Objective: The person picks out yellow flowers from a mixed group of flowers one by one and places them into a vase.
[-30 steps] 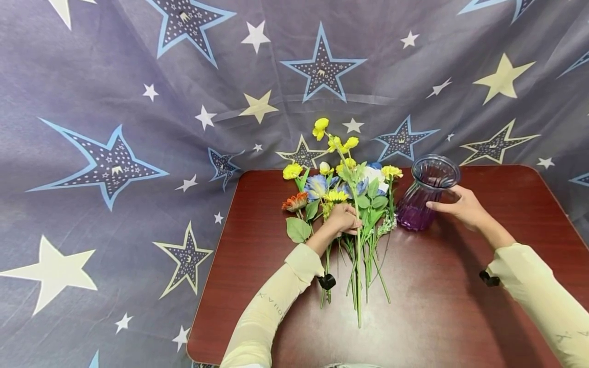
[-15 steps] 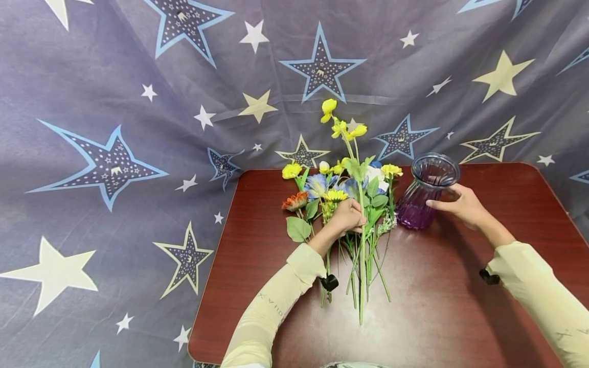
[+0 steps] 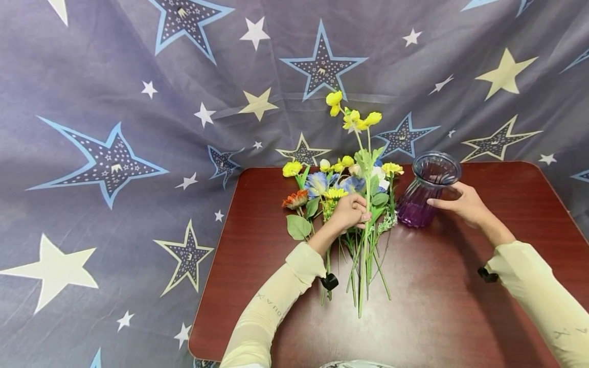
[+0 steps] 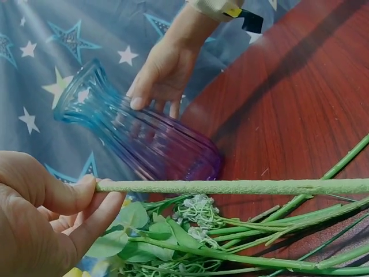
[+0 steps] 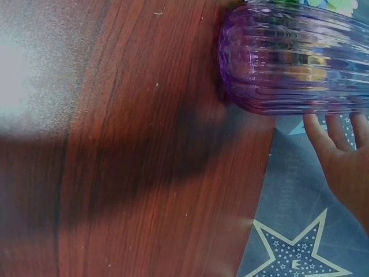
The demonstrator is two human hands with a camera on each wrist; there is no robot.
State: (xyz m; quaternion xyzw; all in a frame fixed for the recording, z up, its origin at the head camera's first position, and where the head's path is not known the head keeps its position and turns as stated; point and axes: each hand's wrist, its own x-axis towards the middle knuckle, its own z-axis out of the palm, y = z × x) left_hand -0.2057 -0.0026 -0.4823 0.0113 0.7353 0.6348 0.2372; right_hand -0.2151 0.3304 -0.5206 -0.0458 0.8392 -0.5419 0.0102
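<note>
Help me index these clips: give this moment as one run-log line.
left hand: pinches yellow-flowered stem | right hand: holds vase | vase: on table, no flowers inside | other flowers: on table

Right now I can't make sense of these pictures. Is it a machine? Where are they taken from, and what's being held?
No machine: these are a person's two bare hands. The wide picture is taken from the head, the two closer ones from the wrists. The left hand pinches a long stem topped with yellow blooms. The right hand holds a glass vase, purple at the bottom. Other flowers lie on the reddish-brown table.
</note>
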